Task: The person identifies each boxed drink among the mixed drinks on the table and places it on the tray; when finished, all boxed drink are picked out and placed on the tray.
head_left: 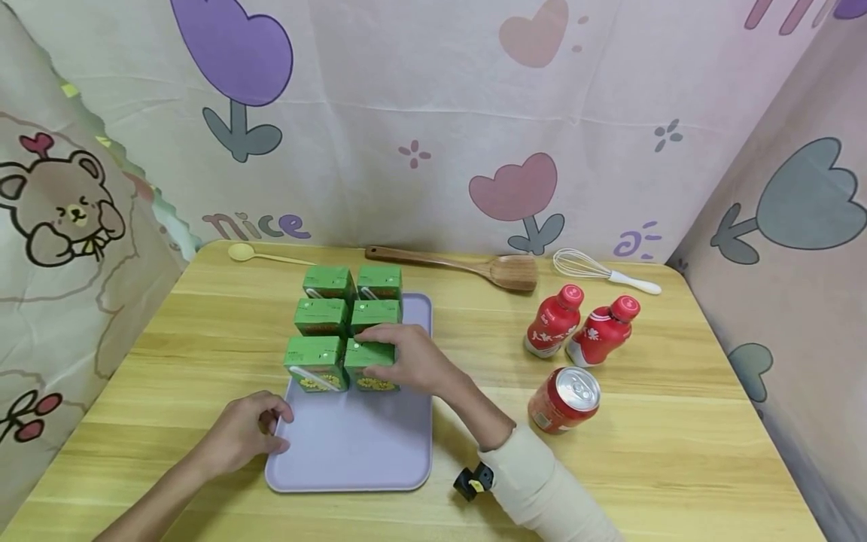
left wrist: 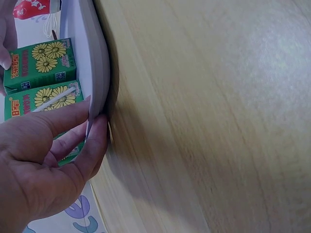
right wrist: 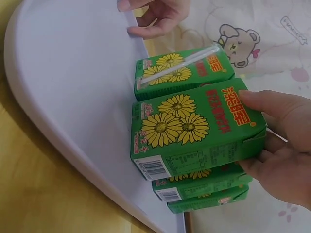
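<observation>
Several green drink cartons with yellow flowers stand in two columns on the far part of a lilac tray [head_left: 359, 452]. My right hand [head_left: 421, 361] grips the front right carton [right wrist: 180, 131], thumb on its flowered face and fingers behind. Beside it, the front left carton [head_left: 314, 354] carries a wrapped straw slanting across its front. At the tray's left edge, my left hand [head_left: 244, 433] pinches the rim between thumb and fingers, as the left wrist view [left wrist: 95, 73] shows. The held carton's back is partly hidden by my right fingers.
Right of the tray stand two red bottles [head_left: 554, 324] and a red can [head_left: 565, 403]. Along the back lie a yellow spoon [head_left: 242, 252], a wooden spatula [head_left: 511, 272] and a whisk [head_left: 585, 265]. A patterned cloth hangs behind the wooden table [head_left: 169, 339].
</observation>
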The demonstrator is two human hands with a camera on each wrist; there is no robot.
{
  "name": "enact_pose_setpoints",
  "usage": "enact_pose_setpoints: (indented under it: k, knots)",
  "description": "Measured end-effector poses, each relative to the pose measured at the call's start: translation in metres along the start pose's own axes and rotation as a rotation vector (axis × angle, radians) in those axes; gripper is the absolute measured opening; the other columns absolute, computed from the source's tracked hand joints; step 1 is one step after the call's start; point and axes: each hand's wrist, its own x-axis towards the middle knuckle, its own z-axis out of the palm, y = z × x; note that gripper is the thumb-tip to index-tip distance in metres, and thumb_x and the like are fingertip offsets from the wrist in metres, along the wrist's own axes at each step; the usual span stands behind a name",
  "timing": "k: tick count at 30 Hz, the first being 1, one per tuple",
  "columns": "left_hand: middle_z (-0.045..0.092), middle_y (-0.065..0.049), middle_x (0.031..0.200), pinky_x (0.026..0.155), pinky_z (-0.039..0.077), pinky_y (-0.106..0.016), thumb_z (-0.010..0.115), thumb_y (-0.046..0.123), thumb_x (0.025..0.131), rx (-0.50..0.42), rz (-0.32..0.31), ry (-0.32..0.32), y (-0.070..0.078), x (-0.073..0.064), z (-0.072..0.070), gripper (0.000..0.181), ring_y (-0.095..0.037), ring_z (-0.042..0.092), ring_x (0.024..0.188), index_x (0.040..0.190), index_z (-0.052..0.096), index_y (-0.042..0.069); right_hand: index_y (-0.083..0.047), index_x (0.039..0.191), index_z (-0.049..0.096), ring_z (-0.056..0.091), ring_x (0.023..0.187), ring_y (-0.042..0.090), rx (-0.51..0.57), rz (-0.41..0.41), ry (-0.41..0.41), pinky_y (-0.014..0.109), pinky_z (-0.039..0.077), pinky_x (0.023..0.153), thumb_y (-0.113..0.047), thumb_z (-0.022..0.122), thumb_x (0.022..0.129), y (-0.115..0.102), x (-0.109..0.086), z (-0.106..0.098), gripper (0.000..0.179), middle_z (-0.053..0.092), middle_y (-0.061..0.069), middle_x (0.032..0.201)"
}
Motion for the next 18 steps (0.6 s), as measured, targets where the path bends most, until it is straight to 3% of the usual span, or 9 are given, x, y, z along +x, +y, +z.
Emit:
enact_pose_setpoints:
  k: [4,9,13,18]
  knots:
    - [0.052,-0.003,0.078,0.056,0.042,-0.020,0.082,0.001,0.063,0.004,0.010,0.000,0.001,0.001,0.000,0.032,-0.011,0.046,0.069,0.088,0.064,0.006,-0.010,0.125,0.061,0.054,0.125,0.020,-0.023,0.031,-0.007,0.030,0.042,0.105,-0.018,0.073,0.083,-0.002,0.000,-0.001,0.045,0.061,0.006,0.129]
    - [0.053,-0.003,0.078,0.055,0.042,-0.020,0.082,0.004,0.065,0.003,0.027,-0.025,0.002,0.003,-0.003,0.030,-0.010,0.046,0.068,0.088,0.063,0.007,-0.009,0.128,0.059,0.052,0.126,0.019,-0.063,0.011,0.006,0.030,0.041,0.106,-0.019,0.073,0.083,-0.005,-0.006,-0.005,0.048,0.059,0.005,0.131]
    - [0.055,-0.001,0.078,0.057,0.042,-0.020,0.081,0.014,0.069,0.025,0.066,-0.088,0.002,0.006,-0.011,0.028,-0.007,0.047,0.068,0.090,0.063,0.007,-0.007,0.130,0.056,0.051,0.128,0.021,-0.079,-0.027,0.030,0.032,0.039,0.108,-0.018,0.072,0.085,-0.010,-0.017,-0.013,0.049,0.057,0.006,0.134]
    - [0.062,0.001,0.084,0.063,0.047,-0.020,0.078,0.027,0.075,0.060,0.178,-0.187,0.001,0.010,-0.025,0.033,-0.003,0.052,0.073,0.097,0.065,0.005,-0.007,0.129,0.057,0.053,0.126,0.022,-0.128,-0.052,0.080,0.035,0.041,0.106,-0.018,0.072,0.083,-0.013,-0.040,-0.030,0.049,0.059,0.007,0.132]
